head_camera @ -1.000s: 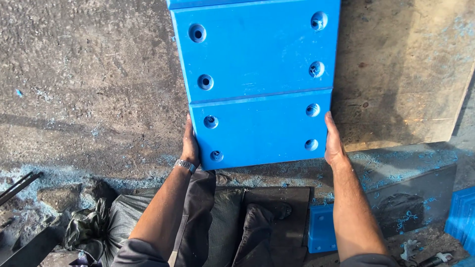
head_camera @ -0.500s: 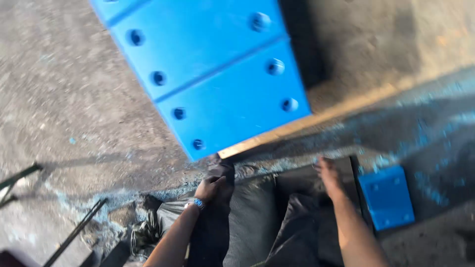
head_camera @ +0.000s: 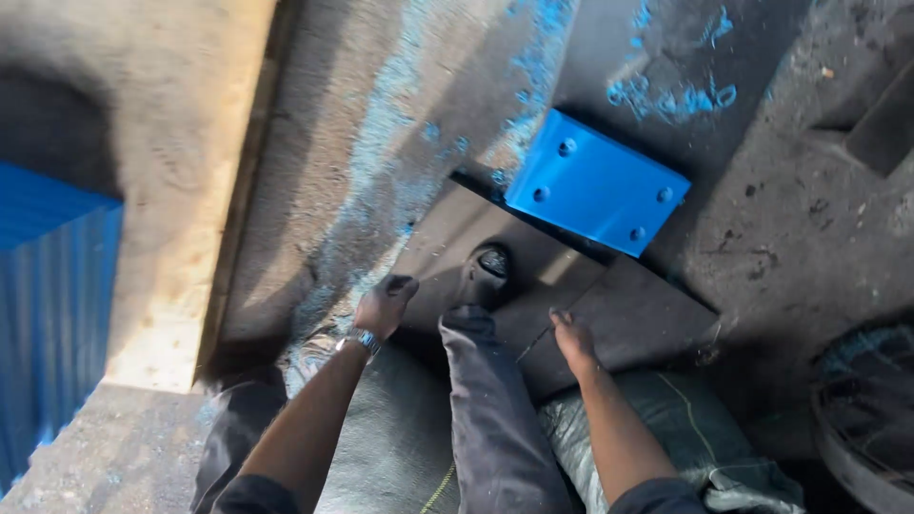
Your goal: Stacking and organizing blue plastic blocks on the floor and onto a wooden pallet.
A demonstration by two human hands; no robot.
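My left hand (head_camera: 385, 302), with a watch at the wrist, hangs curled and holds nothing, above a dusty concrete floor streaked with blue powder. My right hand (head_camera: 572, 341) is loose, fingers pointing down, also holding nothing, over a dark mat (head_camera: 624, 314). Between the hands are my leg in dark trousers and my shoe (head_camera: 484, 274). A small blue plate with four holes (head_camera: 597, 183) lies on the floor ahead of the shoe, apart from both hands. The side of a large blue block (head_camera: 52, 305) shows at the left edge.
A pale wooden board (head_camera: 186, 181) runs along the left beside the blue block. Grey-green sacks (head_camera: 666, 424) lie under my legs. A dark round object (head_camera: 871, 409) sits at the lower right. Blue dust marks the floor at the top.
Both hands have let go of the large blue block and dropped down. The view has swung right, so the block is now at the left edge and the small blue plate is ahead.
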